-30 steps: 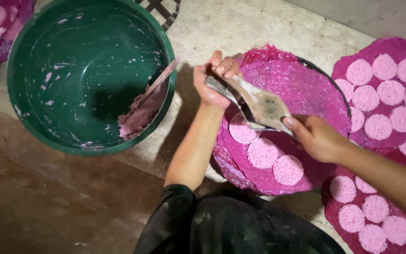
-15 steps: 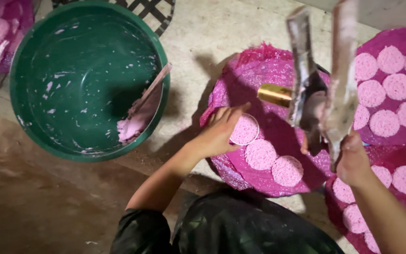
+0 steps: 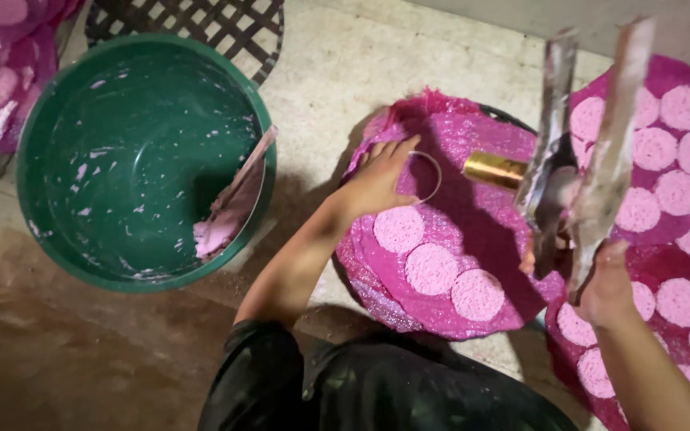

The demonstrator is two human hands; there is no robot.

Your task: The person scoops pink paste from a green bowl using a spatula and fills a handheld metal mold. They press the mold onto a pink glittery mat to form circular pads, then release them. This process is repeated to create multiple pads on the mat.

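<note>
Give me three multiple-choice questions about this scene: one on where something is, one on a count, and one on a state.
1. Where does the left hand rest?
A. inside the green basin
B. on the middle magenta sheet, at the wire ring
C. on the lattice mat

2. How many pink discs lie on the middle magenta sheet?
A. three
B. six
C. none

3. What state is the green basin in?
A. brim-full of paste
B. upside down
C. almost empty, with a little pink paste at one side

Answers:
1 B, its fingers touch the wire ring on the middle magenta sheet.
2 A, three pink discs sit in a row near its front edge.
3 C, the green basin shows bare smeared walls and a small heap of pink paste.
</note>
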